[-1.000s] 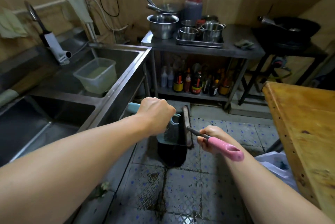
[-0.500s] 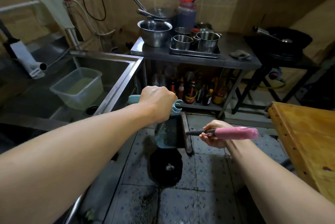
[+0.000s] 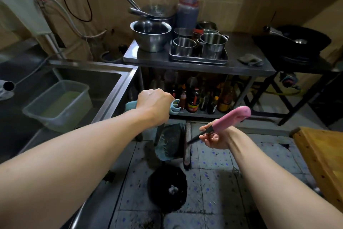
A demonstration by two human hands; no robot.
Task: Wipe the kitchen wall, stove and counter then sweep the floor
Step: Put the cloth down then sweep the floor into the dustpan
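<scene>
Dustpan: a teal plastic dustpan (image 3: pixel 169 141) with a dark ribbed inside hangs tilted in the air above the floor, in the middle of the view, its mouth facing right.
Left hand: the left hand (image 3: pixel 155 106) is a closed fist, its grip wrapped around the dustpan's pale blue handle (image 3: pixel 130 105), which sticks out on both sides of the fist.
Brush: a small hand brush with a pink plastic handle (image 3: pixel 233 117) and a dark neck; its long narrow head (image 3: pixel 187 147) stands nearly upright, right against the dustpan's open edge.
Right hand: the right hand (image 3: pixel 216 138) holds the brush loosely, palm up, its grip narrow around the dark neck just below the pink handle.
Bin: a round black bin (image 3: pixel 167 193) sits on the floor directly below the dustpan, with a small pale scrap inside.
Floor: grey tiles with blue specks (image 3: pixel 213 188), stained dark near the bin.
Left side: a steel sink (image 3: pixel 113 84) holding a clear plastic tub (image 3: pixel 59 104) of yellowish liquid.
Behind: a steel counter (image 3: pixel 241 61) carrying metal bowls and pots, with sauce bottles (image 3: pixel 193 99) on the shelf beneath.
Right side: a black wok (image 3: pixel 293 43) on a stand, and a wooden counter (image 3: pixel 323 158) at the edge.
</scene>
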